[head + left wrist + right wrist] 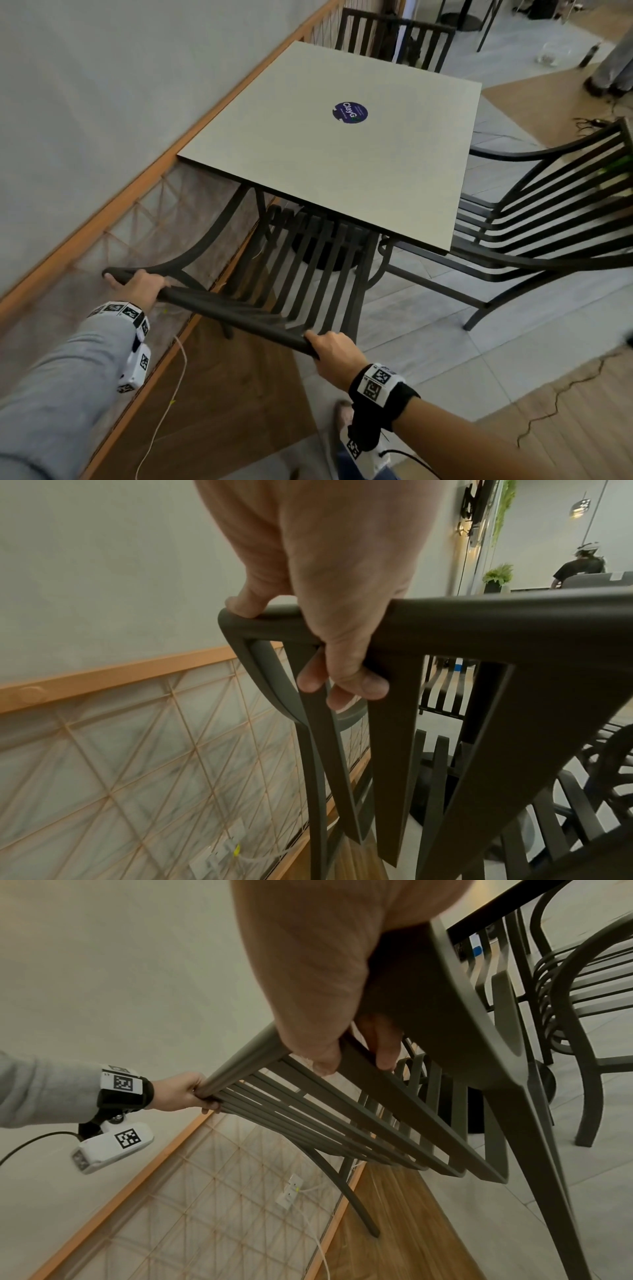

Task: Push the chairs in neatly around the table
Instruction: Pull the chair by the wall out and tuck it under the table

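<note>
I am gripping the top rail of the near chair with both hands. My left hand is curling round the rail's left end, fingers wrapped under it, thumb on the near side; my right hand is closing round the rail's right end in the same way. The chair's slatted seat is sitting partly under the near edge of the table, its back tilting toward me. On the right, a second chair is standing with its seat just under the table's right edge and its back well out from it. A third chair is standing at the far side, its back close against the far edge. A round purple sticker is lying on the tabletop. The wall with its wooden rail is running along the left.
</note>
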`<move>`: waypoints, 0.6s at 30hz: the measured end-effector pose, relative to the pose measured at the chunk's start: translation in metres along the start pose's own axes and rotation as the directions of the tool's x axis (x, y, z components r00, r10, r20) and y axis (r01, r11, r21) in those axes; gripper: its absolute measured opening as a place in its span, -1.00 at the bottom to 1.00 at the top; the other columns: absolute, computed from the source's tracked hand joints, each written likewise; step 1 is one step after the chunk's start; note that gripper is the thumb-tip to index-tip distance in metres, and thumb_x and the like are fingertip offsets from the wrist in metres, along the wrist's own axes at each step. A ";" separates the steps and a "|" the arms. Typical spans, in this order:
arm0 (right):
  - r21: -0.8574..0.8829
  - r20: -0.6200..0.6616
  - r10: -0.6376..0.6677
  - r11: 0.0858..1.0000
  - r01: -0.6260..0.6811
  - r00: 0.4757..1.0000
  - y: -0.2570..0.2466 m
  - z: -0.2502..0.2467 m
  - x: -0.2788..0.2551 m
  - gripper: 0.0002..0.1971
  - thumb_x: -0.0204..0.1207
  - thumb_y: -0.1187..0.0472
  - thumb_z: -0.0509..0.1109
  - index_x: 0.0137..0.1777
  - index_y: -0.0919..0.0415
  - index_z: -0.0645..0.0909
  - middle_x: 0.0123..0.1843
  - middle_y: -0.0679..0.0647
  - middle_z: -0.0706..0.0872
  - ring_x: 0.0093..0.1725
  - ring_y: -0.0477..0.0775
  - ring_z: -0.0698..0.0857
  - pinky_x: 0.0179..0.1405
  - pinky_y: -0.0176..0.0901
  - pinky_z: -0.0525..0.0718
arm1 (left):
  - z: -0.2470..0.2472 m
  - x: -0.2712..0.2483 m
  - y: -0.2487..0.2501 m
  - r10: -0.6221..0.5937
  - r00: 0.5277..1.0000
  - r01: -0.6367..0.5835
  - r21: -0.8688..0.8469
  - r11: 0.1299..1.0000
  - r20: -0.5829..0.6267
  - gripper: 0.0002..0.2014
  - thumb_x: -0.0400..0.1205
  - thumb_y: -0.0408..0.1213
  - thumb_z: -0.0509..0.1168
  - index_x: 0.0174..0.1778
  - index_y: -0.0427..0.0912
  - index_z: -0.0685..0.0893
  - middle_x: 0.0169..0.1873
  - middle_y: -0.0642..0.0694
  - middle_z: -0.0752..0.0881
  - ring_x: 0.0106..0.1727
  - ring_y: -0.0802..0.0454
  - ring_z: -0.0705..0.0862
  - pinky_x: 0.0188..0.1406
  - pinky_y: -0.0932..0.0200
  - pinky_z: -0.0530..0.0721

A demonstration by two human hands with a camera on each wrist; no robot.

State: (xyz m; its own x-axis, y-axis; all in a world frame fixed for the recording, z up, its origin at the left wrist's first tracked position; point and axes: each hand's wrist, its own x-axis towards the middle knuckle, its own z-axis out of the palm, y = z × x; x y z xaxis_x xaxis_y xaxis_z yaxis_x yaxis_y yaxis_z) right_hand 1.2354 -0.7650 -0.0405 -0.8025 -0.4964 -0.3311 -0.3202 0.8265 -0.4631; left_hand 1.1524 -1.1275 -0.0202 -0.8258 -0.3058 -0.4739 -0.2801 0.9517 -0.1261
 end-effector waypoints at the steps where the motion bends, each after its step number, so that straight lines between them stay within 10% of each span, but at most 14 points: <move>1: 0.011 -0.001 0.003 1.000 -0.003 1.000 0.000 -0.001 0.006 -0.79 0.59 0.29 0.20 0.20 0.15 0.46 -0.06 0.20 0.71 -0.12 0.23 0.71 -0.13 0.06 0.69 | -0.006 0.004 0.003 -0.018 1.000 0.018 0.015 1.000 -0.012 -0.80 0.63 -0.36 0.20 -0.08 0.00 0.68 -0.05 -0.22 0.54 0.32 -0.35 0.45 0.48 -0.67 -0.09; 10: 0.023 -0.010 0.015 1.000 -0.015 1.000 0.002 -0.001 0.037 -0.83 0.60 0.28 0.21 0.16 0.15 0.46 -0.07 0.19 0.70 -0.20 0.15 0.68 -0.12 0.07 0.74 | 0.009 0.081 -0.015 -0.041 0.999 0.043 0.075 0.996 -0.026 -0.76 0.52 -0.25 0.29 0.08 -0.01 0.70 0.14 -0.22 0.62 0.33 -0.43 0.50 0.42 -0.49 0.33; 18: 0.053 0.004 0.010 0.999 -0.010 1.000 0.002 -0.002 0.035 -0.85 0.59 0.21 0.24 0.14 0.10 0.48 -0.21 0.01 0.60 -0.28 0.02 0.64 -0.16 -0.07 0.73 | -0.014 0.013 0.020 0.083 0.978 -0.038 0.231 0.972 -0.191 -0.77 0.57 -0.35 0.24 0.07 -0.01 0.67 0.12 -0.01 0.66 0.38 -0.12 0.47 0.60 -0.42 0.03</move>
State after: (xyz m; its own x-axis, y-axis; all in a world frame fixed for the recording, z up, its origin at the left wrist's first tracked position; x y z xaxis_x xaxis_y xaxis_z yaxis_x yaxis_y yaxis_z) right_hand 1.2057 -0.7802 -0.0509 -0.8037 -0.4892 -0.3387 -0.2852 0.8163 -0.5023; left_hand 1.1292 -1.1132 -0.0172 -0.9246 -0.2252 -0.3074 -0.1283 0.9435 -0.3056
